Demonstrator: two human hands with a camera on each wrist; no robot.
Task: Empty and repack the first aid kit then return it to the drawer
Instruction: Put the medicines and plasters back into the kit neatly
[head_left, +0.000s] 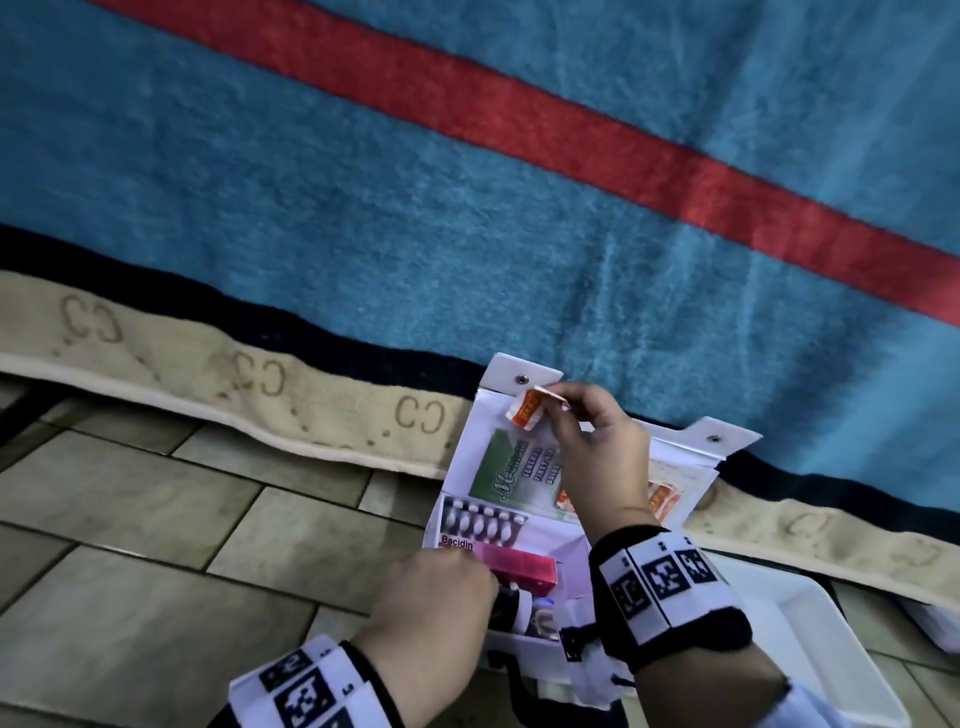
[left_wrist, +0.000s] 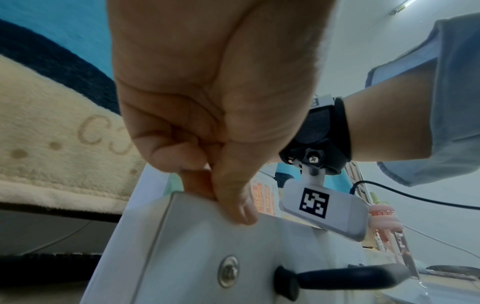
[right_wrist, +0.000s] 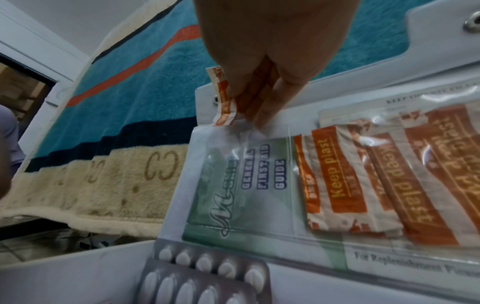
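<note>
The white first aid kit (head_left: 540, 535) stands open on the tiled floor, its lid (head_left: 488, 415) leaning against a blanket. My right hand (head_left: 597, 447) pinches an orange-and-white plaster packet (head_left: 527, 409) at the top of the lid's clear pocket (right_wrist: 259, 156). That pocket holds a green first aid guide (right_wrist: 233, 195) and more plasters (right_wrist: 363, 176). My left hand (head_left: 436, 597) grips the kit's front wall (left_wrist: 197, 236) between thumb and fingers. Inside lie blister packs of white pills (head_left: 480, 522), a pink box (head_left: 519, 564) and a dark bottle (head_left: 511, 605).
A blue blanket (head_left: 467, 208) with a red stripe and a cream border hangs over the bed edge behind the kit. A white tray (head_left: 810, 639) sits on the floor at the right. Grey floor tiles (head_left: 156, 545) spread to the left. The kit's black handle (left_wrist: 345, 275) shows below my left hand.
</note>
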